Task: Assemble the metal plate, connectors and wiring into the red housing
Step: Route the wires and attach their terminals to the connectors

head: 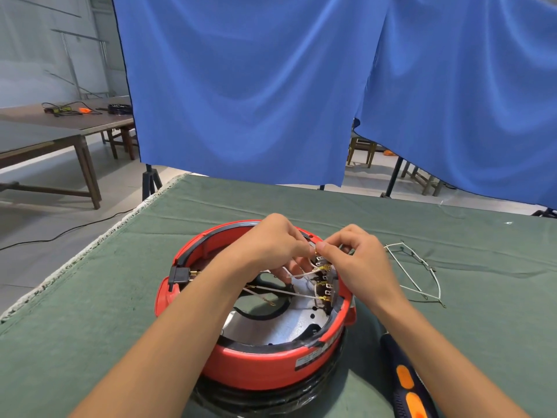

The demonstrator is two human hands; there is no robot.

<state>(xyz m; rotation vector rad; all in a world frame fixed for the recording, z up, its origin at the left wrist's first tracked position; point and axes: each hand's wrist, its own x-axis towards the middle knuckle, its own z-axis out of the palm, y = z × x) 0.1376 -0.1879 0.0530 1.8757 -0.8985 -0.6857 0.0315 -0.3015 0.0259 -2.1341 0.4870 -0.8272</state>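
Observation:
The round red housing (265, 369) sits on the green cloth in front of me, open side up. A silver metal plate (277, 327) lies inside it. Along its right inner wall runs a row of black connectors with brass terminals (324, 292). White wires (298, 274) cross the inside. My left hand (271, 242) and my right hand (355, 254) meet above the far right rim, and both pinch a small brass wire terminal (316, 251) between thumb and fingers. My left forearm hides part of the inside.
A spare bundle of white wires (416, 273) lies on the green cloth (482, 312) right of the housing. A dark blue and orange screwdriver (407, 384) lies near my right forearm. A blue curtain (271, 86) hangs behind the table. Wooden tables (60, 128) stand at the far left.

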